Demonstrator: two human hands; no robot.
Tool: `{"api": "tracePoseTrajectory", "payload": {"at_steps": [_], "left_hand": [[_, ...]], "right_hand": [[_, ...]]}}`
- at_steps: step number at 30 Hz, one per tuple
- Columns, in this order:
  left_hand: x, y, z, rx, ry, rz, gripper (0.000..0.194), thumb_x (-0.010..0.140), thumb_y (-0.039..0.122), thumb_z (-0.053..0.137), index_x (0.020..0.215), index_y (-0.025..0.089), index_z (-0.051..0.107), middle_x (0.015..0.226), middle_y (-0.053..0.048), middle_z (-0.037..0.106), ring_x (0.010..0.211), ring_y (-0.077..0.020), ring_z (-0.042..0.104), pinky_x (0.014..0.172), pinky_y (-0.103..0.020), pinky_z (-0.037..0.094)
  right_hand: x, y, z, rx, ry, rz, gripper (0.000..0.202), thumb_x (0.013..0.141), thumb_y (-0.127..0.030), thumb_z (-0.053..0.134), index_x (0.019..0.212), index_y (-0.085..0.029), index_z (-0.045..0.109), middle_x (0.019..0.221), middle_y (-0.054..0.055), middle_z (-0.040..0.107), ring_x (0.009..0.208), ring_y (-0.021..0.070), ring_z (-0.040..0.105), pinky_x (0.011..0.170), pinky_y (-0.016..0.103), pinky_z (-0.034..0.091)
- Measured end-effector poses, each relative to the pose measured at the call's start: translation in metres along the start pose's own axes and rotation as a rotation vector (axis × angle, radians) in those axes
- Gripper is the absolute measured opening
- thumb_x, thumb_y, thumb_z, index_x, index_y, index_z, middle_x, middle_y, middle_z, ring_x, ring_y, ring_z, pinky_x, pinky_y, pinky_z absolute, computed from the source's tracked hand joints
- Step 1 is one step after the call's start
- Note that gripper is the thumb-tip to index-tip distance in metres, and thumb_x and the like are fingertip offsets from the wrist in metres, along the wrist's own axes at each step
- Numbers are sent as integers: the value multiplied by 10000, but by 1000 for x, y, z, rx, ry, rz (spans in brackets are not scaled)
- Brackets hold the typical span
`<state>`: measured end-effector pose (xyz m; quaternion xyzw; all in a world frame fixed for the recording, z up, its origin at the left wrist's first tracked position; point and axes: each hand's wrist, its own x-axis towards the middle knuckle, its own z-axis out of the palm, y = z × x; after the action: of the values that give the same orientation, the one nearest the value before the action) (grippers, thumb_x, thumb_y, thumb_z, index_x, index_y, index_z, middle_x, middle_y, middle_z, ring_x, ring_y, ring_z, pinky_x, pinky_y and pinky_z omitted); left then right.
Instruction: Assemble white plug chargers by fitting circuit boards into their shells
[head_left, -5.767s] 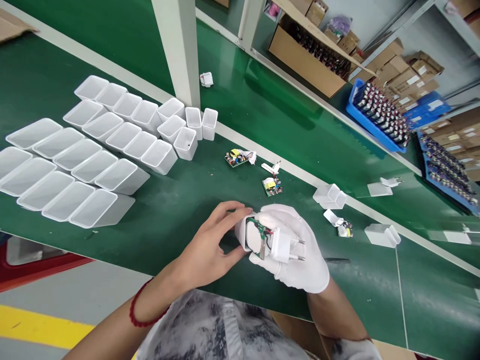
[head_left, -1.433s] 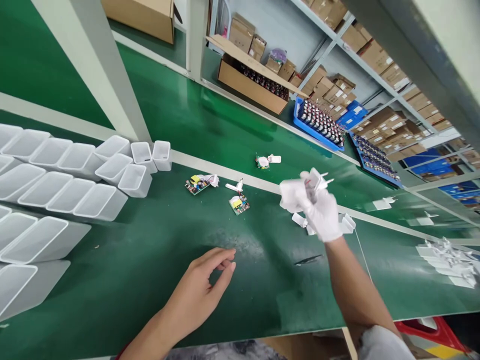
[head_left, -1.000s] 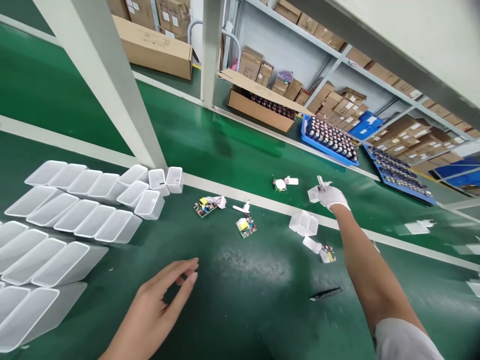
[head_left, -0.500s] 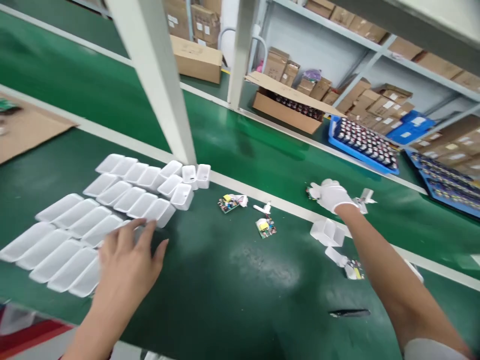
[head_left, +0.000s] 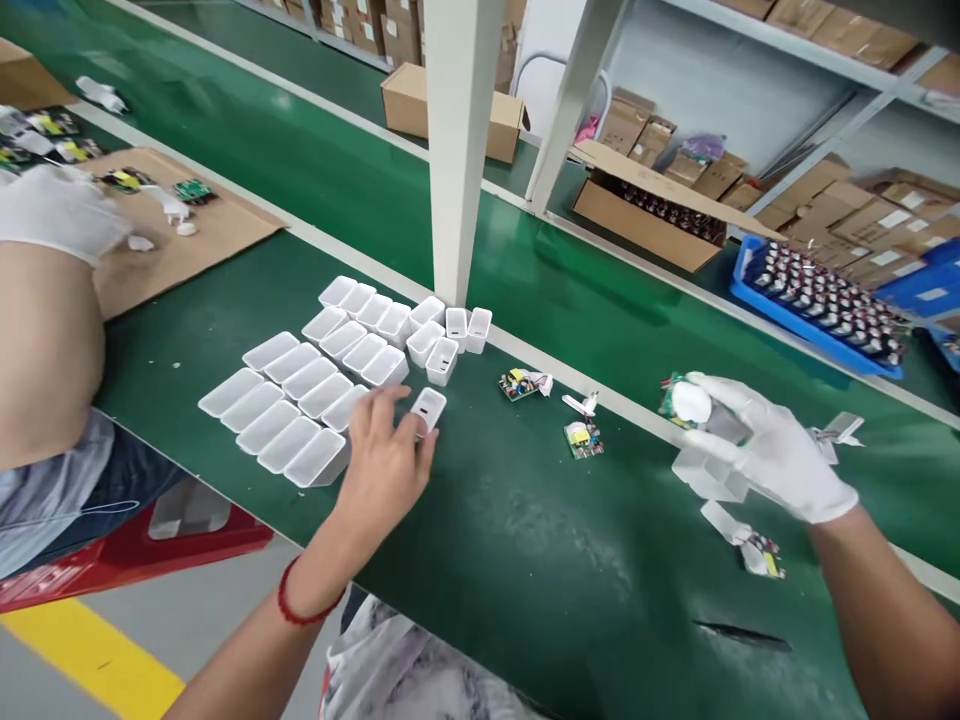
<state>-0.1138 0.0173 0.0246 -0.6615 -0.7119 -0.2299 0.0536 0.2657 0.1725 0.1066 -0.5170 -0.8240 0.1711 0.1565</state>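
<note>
My bare left hand (head_left: pixel 388 450), with a red bracelet at the wrist, holds a small white plastic case (head_left: pixel 429 408) between thumb and fingers. It is just right of rows of white open cases (head_left: pixel 307 375) on the green table. My right hand (head_left: pixel 772 440), in a white glove, grips a green circuit board with a round white part (head_left: pixel 688 400) over the green belt's near edge. White cases (head_left: pixel 709 474) lie just below that hand. Between my hands are two circuit boards with yellow parts (head_left: pixel 519 384) (head_left: pixel 583 438) and a white plug piece (head_left: pixel 583 403).
Black tweezers (head_left: pixel 742 635) lie at the front right. At the left, a co-worker's gloved hand (head_left: pixel 60 215) is over a cardboard sheet (head_left: pixel 225 225) with boards. A white post (head_left: pixel 459 150) rises behind the cases. A blue tray (head_left: pixel 810 335) stands beyond the belt.
The view has swung left, bringing the co-worker into sight. My left hand has taken hold of a white case. My right hand has lifted the board and turned it toward me.
</note>
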Motion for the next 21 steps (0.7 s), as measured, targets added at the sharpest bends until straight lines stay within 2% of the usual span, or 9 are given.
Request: {"api": "tracePoseTrajectory", "payload": {"at_steps": [2, 4, 6, 8, 10, 13, 15, 18, 21], "left_hand": [[-18, 20, 0, -150, -83, 47, 164, 921, 196, 531, 761, 164, 557, 1238, -201, 516, 1238, -387, 479, 960, -552, 481], [-36, 36, 0, -283, -181, 26, 163, 943, 247, 517, 803, 165, 536, 1297, -215, 502, 1218, -384, 533, 873, -511, 548], [-49, 44, -1, -410, -281, -26, 181, 927, 348, 562, 935, 170, 531, 1409, -225, 432, 1186, -382, 580, 784, -484, 590], [-54, 42, -1, -529, -372, -79, 407, 871, 403, 643, 1179, 195, 477, 1491, -214, 356, 1185, -363, 597, 789, -469, 601], [-52, 36, 0, -619, -462, -88, 625, 846, 375, 676, 1367, 244, 356, 1479, -182, 397, 1211, -338, 585, 842, -455, 595], [-45, 32, 4, -710, -571, -17, 565, 869, 328, 646, 1373, 284, 394, 1326, -122, 568, 1245, -323, 552, 902, -468, 578], [-41, 35, 4, -771, -551, 24, 498, 878, 304, 636, 1336, 274, 443, 1326, -117, 579, 1261, -314, 539, 960, -478, 551], [-38, 45, -1, -866, -446, 66, 492, 883, 234, 623, 1346, 259, 458, 1403, -120, 526, 1286, -278, 533, 1023, -424, 515], [-35, 52, -7, -970, -414, 54, 514, 857, 217, 659, 1339, 281, 493, 1392, -94, 539, 1263, -250, 558, 997, -359, 530]], "right_hand": [[-19, -26, 12, 163, -20, -36, 562, 750, -361, 754, 1270, -260, 566, 1229, 109, 657, 1069, 273, 668, 933, 397, 542], [-37, -45, 28, 227, -66, -35, 564, 720, -361, 794, 1234, -259, 584, 1177, 104, 679, 1011, 281, 688, 888, 425, 569], [-51, -59, 43, 227, -90, -78, 543, 690, -354, 826, 1178, -253, 610, 1143, 98, 684, 1001, 291, 685, 867, 454, 577], [-62, -71, 56, 241, -80, -187, 528, 703, -355, 827, 1173, -258, 608, 1119, 83, 676, 989, 275, 680, 847, 443, 579], [-68, -82, 67, 258, -53, -284, 538, 739, -361, 806, 1214, -262, 576, 1108, 76, 665, 967, 249, 679, 830, 414, 576], [-72, -100, 78, 218, 8, -353, 553, 781, -377, 763, 1260, -256, 514, 1102, 89, 656, 953, 241, 676, 813, 407, 565], [-72, -112, 80, 146, 37, -451, 541, 793, -366, 740, 1259, -252, 489, 1051, 83, 665, 930, 243, 667, 800, 423, 550], [-70, -129, 75, 9, 32, -608, 499, 802, -332, 714, 1232, -222, 485, 967, 77, 675, 881, 244, 642, 765, 426, 520], [-68, -144, 63, -88, -16, -647, 345, 819, -273, 673, 1125, -207, 528, 913, 68, 673, 836, 224, 621, 732, 384, 487]]}}
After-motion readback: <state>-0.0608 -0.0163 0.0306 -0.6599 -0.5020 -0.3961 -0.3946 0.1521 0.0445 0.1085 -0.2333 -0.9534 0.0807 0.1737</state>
